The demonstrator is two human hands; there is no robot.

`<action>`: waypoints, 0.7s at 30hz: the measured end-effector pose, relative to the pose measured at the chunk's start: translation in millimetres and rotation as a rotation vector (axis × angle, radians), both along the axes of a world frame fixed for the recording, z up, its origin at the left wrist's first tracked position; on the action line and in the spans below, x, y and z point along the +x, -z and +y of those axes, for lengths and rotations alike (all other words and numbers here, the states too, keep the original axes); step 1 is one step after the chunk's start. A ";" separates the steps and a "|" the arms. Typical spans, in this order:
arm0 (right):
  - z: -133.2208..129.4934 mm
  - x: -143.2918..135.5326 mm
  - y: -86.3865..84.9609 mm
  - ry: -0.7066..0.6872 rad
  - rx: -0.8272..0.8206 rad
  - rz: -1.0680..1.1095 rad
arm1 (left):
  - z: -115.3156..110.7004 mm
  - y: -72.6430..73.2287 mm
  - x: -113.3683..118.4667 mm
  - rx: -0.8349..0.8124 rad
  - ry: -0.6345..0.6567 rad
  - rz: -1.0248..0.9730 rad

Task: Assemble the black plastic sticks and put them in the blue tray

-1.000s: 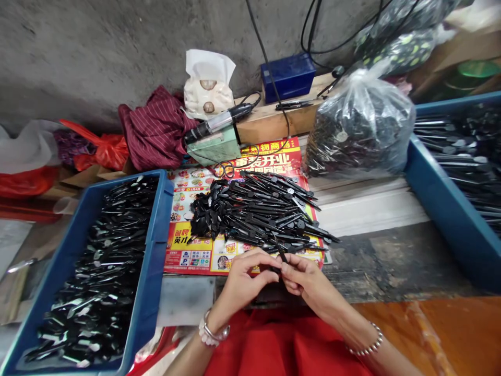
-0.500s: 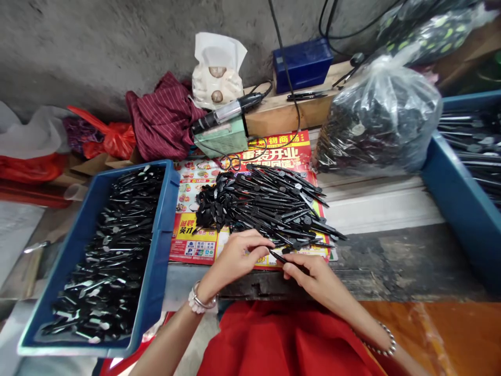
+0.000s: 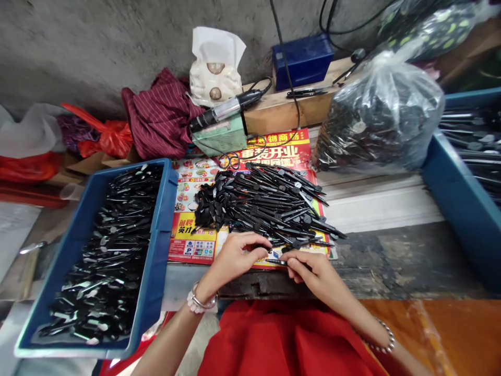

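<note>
My right hand [image 3: 307,265] is closed on a slim black piece [image 3: 277,261], whose thin end points left. My left hand [image 3: 245,253] is beside it with thumb and fingertips curled near each other, close to a small dark bit at the fingertips that is too small to name. Just beyond both hands, a heap of long black pieces with round heads [image 3: 266,201] lies on a red and yellow printed sheet [image 3: 191,250].
Left stands a blue bin [image 3: 151,292] full of black parts; another blue bin [image 3: 462,183] is at right. Behind are a clear bag of black parts [image 3: 383,120], a corded tool [image 3: 227,109], a blue box [image 3: 303,61], tissues [image 3: 216,78] and maroon cloth [image 3: 160,117].
The black piece was between both hands' fingertips; its left end is now apart from my left fingers. It lies more level, in my right hand.
</note>
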State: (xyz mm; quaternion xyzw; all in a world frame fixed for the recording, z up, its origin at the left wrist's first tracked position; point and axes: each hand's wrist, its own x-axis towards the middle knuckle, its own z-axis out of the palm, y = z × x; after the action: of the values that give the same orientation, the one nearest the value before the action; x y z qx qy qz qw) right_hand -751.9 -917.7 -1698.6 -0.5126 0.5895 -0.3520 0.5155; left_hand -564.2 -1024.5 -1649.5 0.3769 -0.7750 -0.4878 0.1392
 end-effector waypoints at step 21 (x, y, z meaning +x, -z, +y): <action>-2.0 -3.2 -0.8 -0.058 -0.061 0.059 | 3.2 10.9 -2.9 0.037 -0.035 0.016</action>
State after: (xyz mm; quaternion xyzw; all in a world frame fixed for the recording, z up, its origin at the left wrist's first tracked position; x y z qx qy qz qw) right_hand -755.1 -919.7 -1697.8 -0.5553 0.5784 -0.3393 0.4919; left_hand -567.1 -1021.3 -1660.4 0.3891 -0.7580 -0.5025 0.1467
